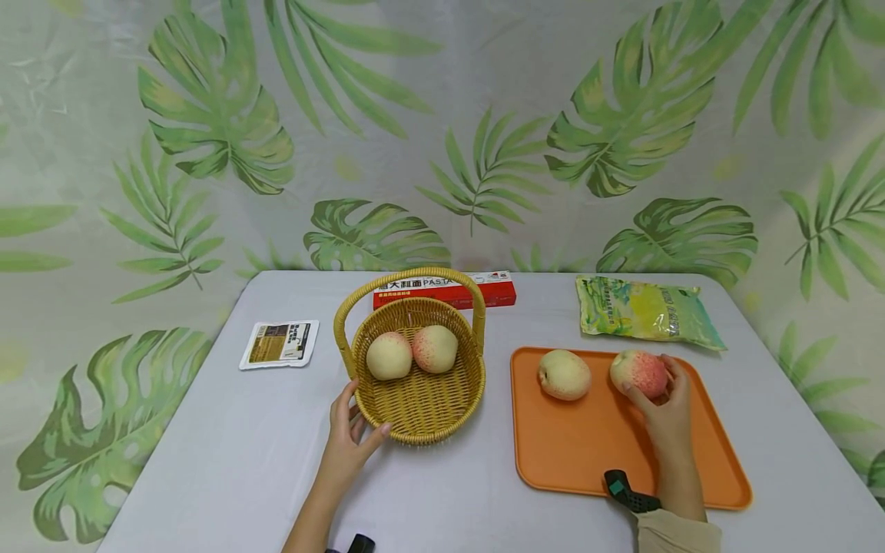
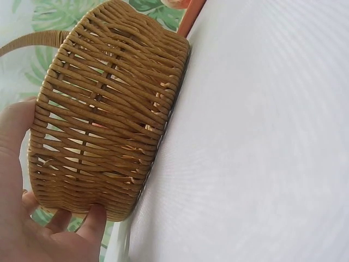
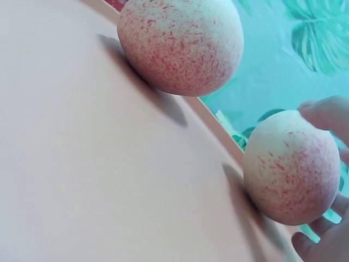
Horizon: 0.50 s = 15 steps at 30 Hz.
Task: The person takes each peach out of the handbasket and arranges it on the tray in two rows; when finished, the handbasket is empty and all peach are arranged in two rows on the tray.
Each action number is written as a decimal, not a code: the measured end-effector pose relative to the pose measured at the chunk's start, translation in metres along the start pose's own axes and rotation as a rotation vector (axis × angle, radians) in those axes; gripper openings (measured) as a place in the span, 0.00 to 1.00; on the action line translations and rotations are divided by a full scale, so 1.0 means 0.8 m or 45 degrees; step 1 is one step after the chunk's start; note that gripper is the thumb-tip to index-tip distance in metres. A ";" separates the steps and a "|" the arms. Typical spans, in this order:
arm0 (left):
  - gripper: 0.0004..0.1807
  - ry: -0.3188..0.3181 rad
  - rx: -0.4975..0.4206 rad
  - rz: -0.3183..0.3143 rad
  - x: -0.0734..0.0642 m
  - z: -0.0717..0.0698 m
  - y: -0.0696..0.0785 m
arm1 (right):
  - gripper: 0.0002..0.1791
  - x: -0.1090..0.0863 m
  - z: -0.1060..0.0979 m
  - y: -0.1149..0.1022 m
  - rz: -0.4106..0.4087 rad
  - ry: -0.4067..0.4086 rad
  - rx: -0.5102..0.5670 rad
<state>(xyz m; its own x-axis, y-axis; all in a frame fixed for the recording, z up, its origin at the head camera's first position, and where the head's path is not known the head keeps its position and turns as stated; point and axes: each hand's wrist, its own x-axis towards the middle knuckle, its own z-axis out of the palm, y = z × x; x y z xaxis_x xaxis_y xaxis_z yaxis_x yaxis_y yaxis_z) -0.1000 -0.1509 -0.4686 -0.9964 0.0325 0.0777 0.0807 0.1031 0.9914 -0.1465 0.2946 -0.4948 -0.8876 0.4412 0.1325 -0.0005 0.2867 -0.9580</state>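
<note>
A yellow wicker basket [image 1: 419,415] with an arched handle stands left of centre with two peaches, a left one [image 1: 389,356] and a right one [image 1: 435,349], inside. My left hand [image 1: 349,442] holds its near left side, thumb and fingers spread along the wall; the left wrist view shows the fingertips [image 2: 95,215] against the weave. On the orange tray [image 1: 581,453], my right hand [image 1: 667,407] grips a red-blushed peach [image 1: 639,374] between thumb and fingers. Another, paler peach [image 1: 565,375] lies to its left on the tray, larger in the right wrist view.
Behind the basket lies a red pasta box [image 1: 494,292], partly hidden by the handle. A green and yellow bag [image 1: 646,311] is beyond the tray. A small white and brown packet [image 1: 280,343] lies at the left. Leaf-patterned cloth [image 1: 484,92] hangs behind the table.
</note>
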 end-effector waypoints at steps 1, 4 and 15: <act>0.47 0.000 0.006 -0.004 -0.001 0.000 0.003 | 0.41 0.000 0.000 -0.002 0.007 0.007 0.006; 0.47 -0.003 0.012 -0.014 -0.002 0.001 0.006 | 0.40 -0.002 -0.001 -0.017 0.031 0.014 0.063; 0.47 -0.006 0.014 -0.008 -0.001 0.001 0.003 | 0.41 -0.026 0.002 -0.113 -0.387 -0.072 0.347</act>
<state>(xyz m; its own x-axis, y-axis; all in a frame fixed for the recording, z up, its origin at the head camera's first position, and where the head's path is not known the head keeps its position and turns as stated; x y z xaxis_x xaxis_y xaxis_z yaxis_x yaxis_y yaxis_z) -0.0987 -0.1501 -0.4662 -0.9968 0.0366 0.0713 0.0750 0.1142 0.9906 -0.1283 0.2583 -0.4116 -0.8522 0.3217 0.4128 -0.3815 0.1579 -0.9108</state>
